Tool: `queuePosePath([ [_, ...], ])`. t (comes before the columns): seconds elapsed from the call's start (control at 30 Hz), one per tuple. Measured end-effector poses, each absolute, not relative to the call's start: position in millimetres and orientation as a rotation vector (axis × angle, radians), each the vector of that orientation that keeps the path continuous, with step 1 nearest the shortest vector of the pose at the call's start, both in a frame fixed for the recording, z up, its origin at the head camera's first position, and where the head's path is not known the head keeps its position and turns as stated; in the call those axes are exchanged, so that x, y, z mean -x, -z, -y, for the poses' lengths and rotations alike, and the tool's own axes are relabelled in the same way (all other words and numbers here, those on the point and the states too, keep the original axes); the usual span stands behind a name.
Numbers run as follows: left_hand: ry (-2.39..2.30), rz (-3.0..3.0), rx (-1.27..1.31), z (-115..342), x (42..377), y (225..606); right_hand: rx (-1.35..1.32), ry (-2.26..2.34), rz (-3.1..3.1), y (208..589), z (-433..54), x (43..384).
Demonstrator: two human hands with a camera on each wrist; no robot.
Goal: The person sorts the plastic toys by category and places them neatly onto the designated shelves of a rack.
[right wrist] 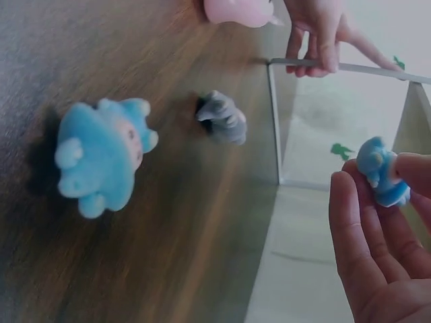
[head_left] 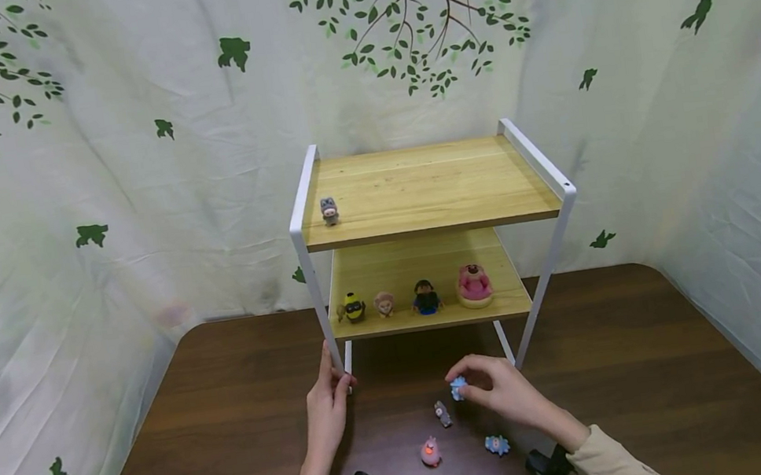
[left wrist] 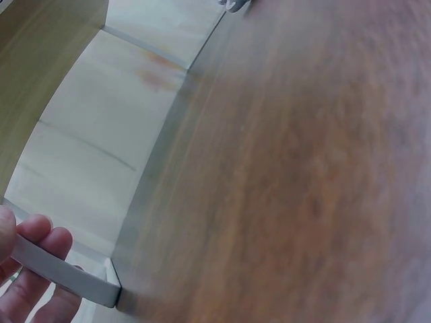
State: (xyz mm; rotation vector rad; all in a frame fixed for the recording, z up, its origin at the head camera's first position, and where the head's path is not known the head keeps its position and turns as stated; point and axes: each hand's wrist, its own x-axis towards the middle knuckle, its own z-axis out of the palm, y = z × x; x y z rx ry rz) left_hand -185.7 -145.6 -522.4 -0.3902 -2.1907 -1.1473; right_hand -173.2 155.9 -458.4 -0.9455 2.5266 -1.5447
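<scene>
My left hand (head_left: 325,411) grips the white left front leg (left wrist: 64,272) of a two-tier shelf, with fingers on both sides of it. Between the thumb and fingers of my right hand (head_left: 507,396) is a small blue figurine (right wrist: 380,171), pinched above the table in front of the shelf. Another blue figurine (right wrist: 104,158) lies on the table below that hand. Close by are a grey figurine (head_left: 442,414), lying on its side, and a pink figurine (head_left: 431,452).
On the lower shelf board (head_left: 390,260) stand a yellow-and-black figure (head_left: 353,307), a tan one (head_left: 384,304), a dark-haired one (head_left: 425,298) and a pink bear (head_left: 475,285). A grey figure (head_left: 329,211) stands at the upper board's left. Printed curtains surround the brown table (head_left: 654,378).
</scene>
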Motion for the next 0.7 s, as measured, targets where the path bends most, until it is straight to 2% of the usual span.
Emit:
queuePosePath([
  [0.7,1.205,2.121,0.409,142.6,184.6,521.0,0.951,1.565,-2.515,456.5,-153.4,168.6],
])
